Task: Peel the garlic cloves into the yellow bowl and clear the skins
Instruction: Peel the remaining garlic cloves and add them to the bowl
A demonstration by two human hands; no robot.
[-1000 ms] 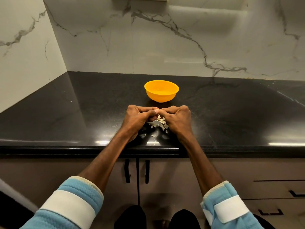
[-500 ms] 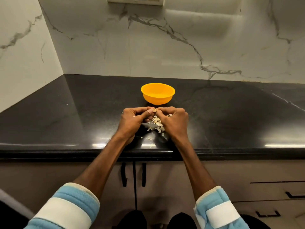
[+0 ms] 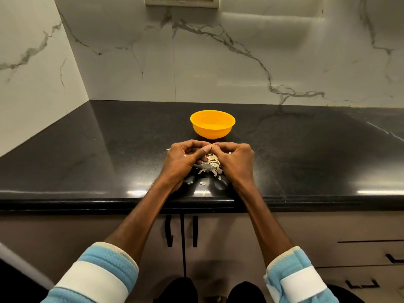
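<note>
A person's 2 hands meet over a black counter [image 3: 109, 162] in a kitchen corner. The left hand [image 3: 183, 160] and right hand [image 3: 235, 159] are both curled, knuckles up, thumbs and fingertips pressed together on a small piece [image 3: 211, 147] pinched between them; it is too hidden to tell whether it is a clove or skin. Under and between the hands lies a loose heap of pale garlic skins [image 3: 213, 164], with a few scraps scattered toward the counter's front edge. The yellow bowl [image 3: 212, 127] stands upright just beyond the hands, apart from them, and its contents cannot be made out. Light blue sleeves [image 3: 102, 267] with white bands cover both forearms. Marble-patterned walls [image 3: 218, 62] rise behind, with a switch plate [image 3: 181, 2] at the top, and cabinet doors [image 3: 306, 226] with dark handles sit below.
</note>
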